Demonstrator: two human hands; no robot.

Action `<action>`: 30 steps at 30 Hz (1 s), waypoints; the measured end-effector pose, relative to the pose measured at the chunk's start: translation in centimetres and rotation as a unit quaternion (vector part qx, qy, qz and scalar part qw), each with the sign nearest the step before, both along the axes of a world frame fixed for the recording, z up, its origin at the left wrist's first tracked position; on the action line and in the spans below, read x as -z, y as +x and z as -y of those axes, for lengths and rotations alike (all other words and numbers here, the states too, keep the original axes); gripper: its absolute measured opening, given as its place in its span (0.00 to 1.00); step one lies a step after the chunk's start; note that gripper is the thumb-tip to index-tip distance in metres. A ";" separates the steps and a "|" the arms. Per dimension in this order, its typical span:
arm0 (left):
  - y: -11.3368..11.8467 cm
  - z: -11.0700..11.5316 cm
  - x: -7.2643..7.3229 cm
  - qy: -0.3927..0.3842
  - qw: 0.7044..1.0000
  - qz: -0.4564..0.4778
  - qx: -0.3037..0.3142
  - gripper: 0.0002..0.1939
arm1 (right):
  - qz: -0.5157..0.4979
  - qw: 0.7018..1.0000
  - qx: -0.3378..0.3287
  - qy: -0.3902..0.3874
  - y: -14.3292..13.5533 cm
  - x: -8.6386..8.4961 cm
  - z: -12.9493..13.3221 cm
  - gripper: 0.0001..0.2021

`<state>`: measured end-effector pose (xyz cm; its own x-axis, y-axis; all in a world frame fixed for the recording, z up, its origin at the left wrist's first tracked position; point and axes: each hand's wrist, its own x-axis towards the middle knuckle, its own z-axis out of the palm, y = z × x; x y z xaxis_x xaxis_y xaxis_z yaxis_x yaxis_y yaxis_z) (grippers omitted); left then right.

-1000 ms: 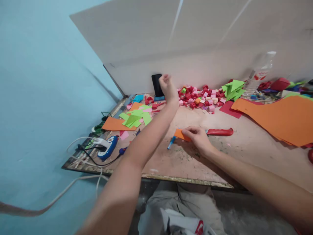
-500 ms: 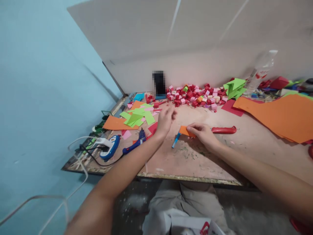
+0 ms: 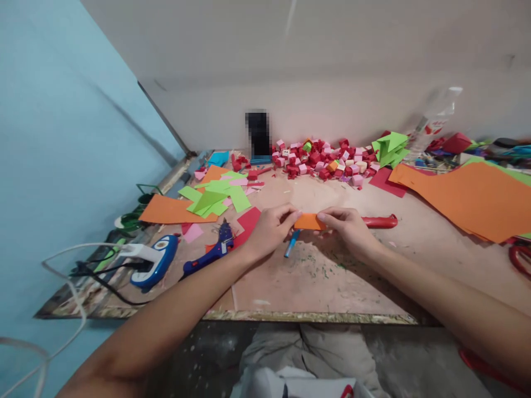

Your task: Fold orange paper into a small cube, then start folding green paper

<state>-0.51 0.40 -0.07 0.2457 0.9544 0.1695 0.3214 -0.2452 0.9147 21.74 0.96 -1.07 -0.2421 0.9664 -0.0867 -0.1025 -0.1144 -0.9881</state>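
a small orange paper (image 3: 309,221) is pinched at its two ends by the left hand (image 3: 271,229) and the right hand (image 3: 346,228), over the table (image 3: 265,284) (a thin blue stick (image 3: 292,244) is seen nearby).

A small orange paper strip (image 3: 308,221) extends sideways, held between left hand (image 3: 271,228) and right hand (image 3: 345,225)

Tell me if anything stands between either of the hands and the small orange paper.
Nothing visible does: the left hand and right hand pinch opposite ends of the orange paper. The blue stick lies on its near side, blocking neither.
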 end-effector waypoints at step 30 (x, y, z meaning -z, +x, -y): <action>0.3 -0.7 1.6 -0.077 0.987 0.140 0.010 0.19 | 0.023 0.999 -0.043 -0.009 -0.3 -0.4 0.3 0.17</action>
<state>-0.21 1.14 -1.67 0.2283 0.9698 0.0859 0.0475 -0.0992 0.9939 21.47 0.62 -0.65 -0.3202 0.9400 -0.1175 -0.0467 -0.1396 -0.9891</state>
